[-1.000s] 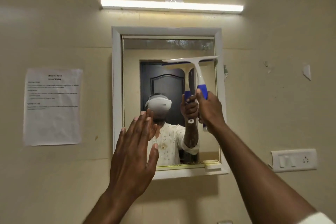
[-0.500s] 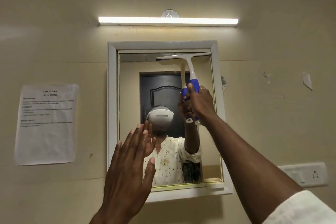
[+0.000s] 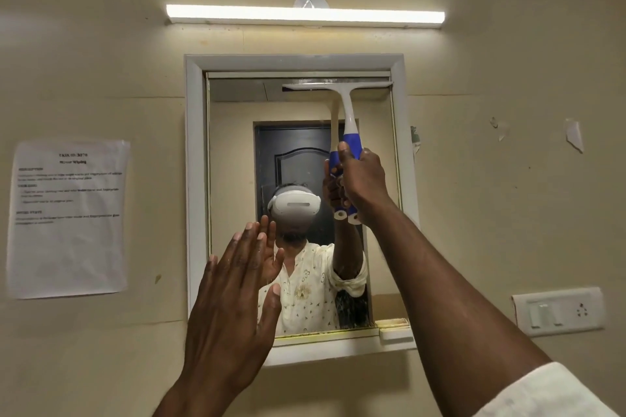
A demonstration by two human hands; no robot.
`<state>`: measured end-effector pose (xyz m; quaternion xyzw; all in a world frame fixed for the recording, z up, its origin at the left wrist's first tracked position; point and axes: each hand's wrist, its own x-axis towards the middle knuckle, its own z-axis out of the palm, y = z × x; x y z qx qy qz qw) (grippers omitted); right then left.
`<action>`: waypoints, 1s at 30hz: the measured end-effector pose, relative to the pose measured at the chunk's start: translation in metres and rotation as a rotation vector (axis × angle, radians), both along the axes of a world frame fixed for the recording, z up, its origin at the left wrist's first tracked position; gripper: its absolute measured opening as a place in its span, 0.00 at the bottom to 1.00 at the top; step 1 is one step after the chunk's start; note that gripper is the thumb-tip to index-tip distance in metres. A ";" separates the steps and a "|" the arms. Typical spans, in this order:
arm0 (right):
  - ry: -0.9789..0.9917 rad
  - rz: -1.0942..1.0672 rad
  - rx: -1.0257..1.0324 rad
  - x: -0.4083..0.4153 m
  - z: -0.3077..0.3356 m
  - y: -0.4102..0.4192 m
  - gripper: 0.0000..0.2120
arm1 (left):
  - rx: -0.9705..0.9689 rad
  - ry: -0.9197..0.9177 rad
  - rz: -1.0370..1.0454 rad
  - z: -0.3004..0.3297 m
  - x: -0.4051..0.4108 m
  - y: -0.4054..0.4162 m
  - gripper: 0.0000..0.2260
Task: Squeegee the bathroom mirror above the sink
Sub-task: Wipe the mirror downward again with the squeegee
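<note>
A white-framed mirror hangs on the beige wall. My right hand grips the blue handle of a white squeegee. Its blade lies level against the glass at the mirror's top right, just under the frame. My left hand is raised in front of the mirror's lower left, palm toward the glass, fingers straight and together, holding nothing. Whether it touches the glass I cannot tell. The mirror reflects a person in a pale shirt, both hands, and a dark door.
A tube light glows above the mirror. A printed paper sheet is taped to the wall on the left. A switch and socket plate sits on the right. Scraps of torn tape cling to the wall.
My right hand has carried the squeegee upward, from the mirror's upper middle to its top edge. The blade has levelled out. My left hand has stayed in front of the lower left glass.
</note>
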<state>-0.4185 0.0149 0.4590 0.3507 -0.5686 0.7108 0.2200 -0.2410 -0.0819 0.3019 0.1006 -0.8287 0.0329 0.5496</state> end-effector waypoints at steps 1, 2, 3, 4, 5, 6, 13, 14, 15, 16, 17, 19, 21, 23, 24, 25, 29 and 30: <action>-0.005 0.002 -0.003 0.000 -0.003 0.000 0.13 | 0.002 -0.011 -0.003 0.000 0.000 0.000 0.29; -0.010 0.003 -0.005 0.000 -0.006 0.000 0.14 | 0.001 -0.022 -0.004 0.000 0.000 -0.001 0.28; -0.013 0.003 -0.006 0.000 -0.010 -0.001 0.15 | 0.000 -0.031 -0.005 0.000 0.000 -0.001 0.28; -0.014 0.004 -0.005 0.001 -0.014 -0.002 0.15 | 0.001 -0.037 -0.010 -0.001 0.000 -0.001 0.28; -0.015 0.006 -0.006 0.001 -0.018 -0.003 0.14 | 0.001 -0.040 -0.017 -0.001 -0.001 -0.002 0.28; -0.019 0.004 -0.005 0.002 -0.023 -0.004 0.14 | 0.001 -0.042 -0.025 -0.002 -0.002 -0.002 0.28; -0.054 0.006 0.028 0.006 -0.056 -0.001 0.18 | 0.011 -0.061 -0.047 -0.012 -0.008 0.001 0.29; -0.059 0.010 0.035 0.007 -0.061 0.001 0.18 | 0.013 -0.063 -0.051 -0.013 -0.008 0.001 0.29; -0.066 0.012 0.040 0.007 -0.065 0.002 0.18 | 0.013 -0.067 -0.054 -0.014 -0.009 0.002 0.29; -0.073 0.017 0.044 0.009 -0.070 0.003 0.18 | 0.012 -0.072 -0.056 -0.015 -0.009 0.003 0.29; -0.082 0.026 0.044 0.010 -0.075 0.005 0.18 | 0.013 -0.076 -0.058 -0.017 -0.010 0.003 0.29; -0.099 0.046 0.046 0.014 -0.086 0.007 0.16 | 0.019 -0.082 -0.063 -0.018 -0.010 0.004 0.29; -0.112 0.050 0.054 0.017 -0.099 0.008 0.14 | 0.027 -0.087 -0.068 -0.021 -0.010 0.006 0.29; -0.131 0.058 0.054 0.019 -0.112 0.008 0.11 | 0.028 -0.090 -0.074 -0.023 -0.010 0.007 0.29; -0.139 0.060 0.056 0.019 -0.119 0.008 0.10 | 0.029 -0.091 -0.074 -0.024 -0.009 0.007 0.29; -0.147 0.061 0.059 0.020 -0.126 0.007 0.11 | 0.029 -0.093 -0.073 -0.025 -0.009 0.007 0.29; -0.180 0.052 0.077 0.021 -0.150 0.007 0.12 | 0.037 -0.096 -0.067 -0.028 -0.006 0.008 0.29; -0.187 0.053 0.081 0.021 -0.155 0.007 0.11 | 0.037 -0.094 -0.068 -0.029 -0.006 0.009 0.29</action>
